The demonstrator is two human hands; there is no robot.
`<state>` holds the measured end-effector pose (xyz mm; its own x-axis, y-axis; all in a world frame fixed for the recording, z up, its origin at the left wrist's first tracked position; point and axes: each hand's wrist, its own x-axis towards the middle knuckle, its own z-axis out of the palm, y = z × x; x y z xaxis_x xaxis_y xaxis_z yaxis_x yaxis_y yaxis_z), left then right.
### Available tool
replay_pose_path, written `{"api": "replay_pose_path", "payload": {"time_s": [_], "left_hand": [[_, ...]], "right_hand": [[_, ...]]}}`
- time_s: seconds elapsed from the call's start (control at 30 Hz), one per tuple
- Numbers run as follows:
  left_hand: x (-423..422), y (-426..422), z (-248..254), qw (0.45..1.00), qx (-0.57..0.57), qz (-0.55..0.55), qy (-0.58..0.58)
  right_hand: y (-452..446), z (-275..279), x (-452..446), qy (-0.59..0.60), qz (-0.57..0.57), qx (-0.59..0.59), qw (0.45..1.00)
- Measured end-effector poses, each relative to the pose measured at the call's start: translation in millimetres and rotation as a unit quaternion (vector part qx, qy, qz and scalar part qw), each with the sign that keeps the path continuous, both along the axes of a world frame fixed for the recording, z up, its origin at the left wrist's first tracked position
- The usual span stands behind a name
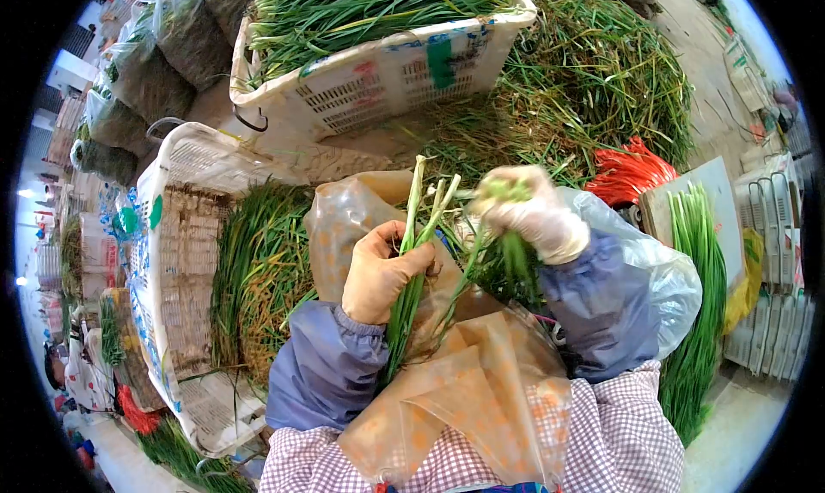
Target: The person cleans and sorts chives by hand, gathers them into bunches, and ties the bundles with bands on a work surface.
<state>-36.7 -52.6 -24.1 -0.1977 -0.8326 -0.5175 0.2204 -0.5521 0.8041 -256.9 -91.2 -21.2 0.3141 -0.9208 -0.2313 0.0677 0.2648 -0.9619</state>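
My left hand (378, 270), in a pale glove, is closed around a few stalks of garlic chives (415, 205). Their whitish ends point up and their green leaves hang down past my wrist. To its right, my right hand (537, 214), in a whitish glove, is blurred by motion. Its fingers curl round more chive leaves, which dangle below it. Under both hands a translucent, orange-patterned plastic sheet (447, 390) covers my lap. A neat row of long chives (692, 304) lies on the far right, beside my right sleeve.
A white crate (185, 304) at left contains loose chives. Behind, another white crate (378, 76) is heaped with chives. A large pile of trimmings (601, 72) lies at back right, near a bundle of red ties (632, 171). Stuffed bags (150, 76) stand at upper left.
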Motion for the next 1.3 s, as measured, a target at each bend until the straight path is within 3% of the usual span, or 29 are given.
{"api": "replay_pose_path", "payload": {"time_s": [0.07,0.2,0.27,0.37,0.43,0.53,0.63,0.73,0.8,0.87,0.93,1.07,1.1,1.13,1.2,1.3], "left_hand": [[6.5,-1.7,4.9,0.995,0.03,0.006,0.093],[10.1,-8.1,7.3,0.983,0.081,0.031,0.159],[8.3,-10.9,7.0,0.976,0.082,-0.001,0.201],[5.6,-10.9,-15.1,0.982,0.07,-0.024,0.172],[-6.5,-7.3,-3.7,0.986,0.076,0.008,0.149],[-7.1,-5.0,-5.3,0.986,0.081,0.056,0.137],[-9.5,-5.0,0.9,0.983,0.081,0.061,0.151],[-8.7,-4.7,2.2,0.981,0.096,0.052,0.16],[-4.0,-2.5,-0.5,0.99,0.075,-0.041,0.112],[-5.7,1.7,-6.8,0.992,0.069,-0.029,0.101],[-3.0,3.0,-8.0,0.985,0.074,-0.022,0.156],[-2.4,0.0,2.8,0.964,0.057,-0.062,0.253],[-3.2,0.5,2.5,0.971,0.068,-0.055,0.224],[-3.0,0.3,1.1,0.971,0.068,-0.056,0.223],[-2.1,-0.2,-3.9,0.973,0.142,-0.023,0.179],[0.3,-1.5,-2.6,0.974,0.162,-0.01,0.156]], "right_hand": [[-10.4,1.2,-26.2,0.054,-0.076,-0.048,0.994],[-26.2,-27.3,-41.0,0.258,-0.23,-0.155,0.925],[-13.6,-21.1,-35.4,0.23,-0.165,-0.126,0.951],[3.6,6.9,-8.1,0.057,-0.011,-0.01,0.998],[7.8,5.0,5.6,-0.057,0.058,0.043,0.996],[3.9,-2.5,10.4,-0.112,0.073,0.075,0.988],[11.6,-4.2,19.7,-0.067,0.099,0.058,0.991],[13.0,-7.5,24.3,-0.019,0.025,0.023,0.999],[4.7,-16.2,16.5,-0.05,-0.032,0.047,0.997],[3.0,-15.0,13.5,-0.045,-0.044,0.025,0.998],[3.5,-12.2,13.2,-0.029,0.008,0.039,0.999],[10.3,-1.1,21.0,-0.165,0.067,0.047,0.983],[9.9,-3.3,16.7,-0.153,0.109,0.073,0.979],[8.9,-16.9,19.0,-0.139,0.124,0.016,0.982],[12.0,-22.8,21.8,-0.107,0.097,0.055,0.988],[13.5,-18.2,16.5,-0.089,0.091,0.061,0.99]]}}
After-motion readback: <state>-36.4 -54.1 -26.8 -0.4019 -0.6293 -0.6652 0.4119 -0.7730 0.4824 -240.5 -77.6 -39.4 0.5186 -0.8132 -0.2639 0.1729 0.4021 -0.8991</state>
